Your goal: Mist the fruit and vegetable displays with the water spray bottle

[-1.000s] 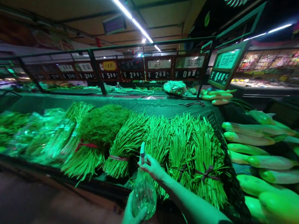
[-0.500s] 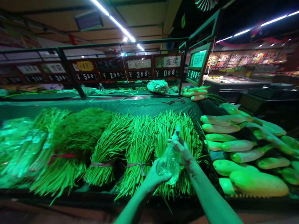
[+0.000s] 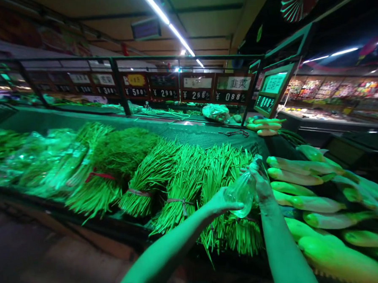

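A clear plastic spray bottle (image 3: 241, 194) tilts with its nozzle end toward the upper right, above the bunched green chives (image 3: 185, 188). My right hand (image 3: 261, 185) grips the bottle near its neck. My left hand (image 3: 222, 204) cups the bottle's lower body from the left, with fingers stretched across it. Both hands are just over the chive bunches, which are tied with thin bands. To the right of my right hand lie long pale green gourds (image 3: 309, 205).
Behind the display, a green mesh cloth (image 3: 188, 135) carries a pair of scissors (image 3: 233, 133), and a bagged item (image 3: 216, 113) lies beyond it. Metal railing and price signs (image 3: 196, 94) run along the back. Dark floor (image 3: 55, 250) lies at lower left.
Since the earliest frame, the bottle has risen and moved right, tilting over. My left hand has moved from beneath it to its side. The view has swung slightly.
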`<state>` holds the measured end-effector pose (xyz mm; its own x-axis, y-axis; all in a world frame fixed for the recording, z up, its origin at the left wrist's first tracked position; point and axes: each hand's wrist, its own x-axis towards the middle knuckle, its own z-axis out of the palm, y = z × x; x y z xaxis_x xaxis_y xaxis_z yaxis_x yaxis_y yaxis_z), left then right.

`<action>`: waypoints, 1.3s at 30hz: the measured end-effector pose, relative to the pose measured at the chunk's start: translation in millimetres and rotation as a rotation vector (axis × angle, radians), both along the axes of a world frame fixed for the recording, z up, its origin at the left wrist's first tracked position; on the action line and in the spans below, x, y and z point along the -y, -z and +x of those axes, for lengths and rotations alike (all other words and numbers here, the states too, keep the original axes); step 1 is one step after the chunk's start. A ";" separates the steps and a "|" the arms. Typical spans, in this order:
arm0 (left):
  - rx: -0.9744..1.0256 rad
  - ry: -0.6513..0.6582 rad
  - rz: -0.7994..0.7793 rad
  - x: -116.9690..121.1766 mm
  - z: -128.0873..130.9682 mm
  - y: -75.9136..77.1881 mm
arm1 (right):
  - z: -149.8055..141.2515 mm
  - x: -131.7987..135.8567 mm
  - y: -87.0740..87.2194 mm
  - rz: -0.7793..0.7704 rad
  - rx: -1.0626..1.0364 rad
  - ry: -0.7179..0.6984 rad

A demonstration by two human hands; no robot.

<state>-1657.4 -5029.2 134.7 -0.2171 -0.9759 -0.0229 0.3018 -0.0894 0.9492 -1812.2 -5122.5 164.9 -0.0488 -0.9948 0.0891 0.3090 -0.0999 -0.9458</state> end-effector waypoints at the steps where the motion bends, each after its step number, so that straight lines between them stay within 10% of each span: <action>1: 0.006 -0.045 0.000 -2.0 7.9 -2.0 | 9.5 1.3 -5.3 -0.005 0.000 -0.043; 10: 0.074 -0.434 -0.019 -38.8 90.1 -8.4 | 143.1 -4.4 -57.8 -0.124 -0.086 -0.479; 16: 0.068 -0.590 -0.071 -82.5 123.2 0.7 | 195.2 -35.1 -60.0 -0.148 -0.062 -0.658; 21: -0.031 -0.531 -0.045 -129.6 114.8 22.2 | 165.3 -62.9 -18.2 -0.114 -0.085 -0.752; 31: -0.112 -0.394 0.206 -204.6 67.7 90.2 | 69.3 -108.9 134.5 0.113 -0.216 -0.629; 39: -0.011 -0.491 0.310 -237.5 49.5 120.5 | 66.6 -135.4 147.6 0.137 -0.244 -0.724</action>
<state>-1607.8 -4791.7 14.2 0.2578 -0.9102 -0.3242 0.3881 -0.2097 0.8974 -1745.5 -4987.1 17.2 0.6229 -0.7742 -0.1118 0.0344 0.1699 -0.9849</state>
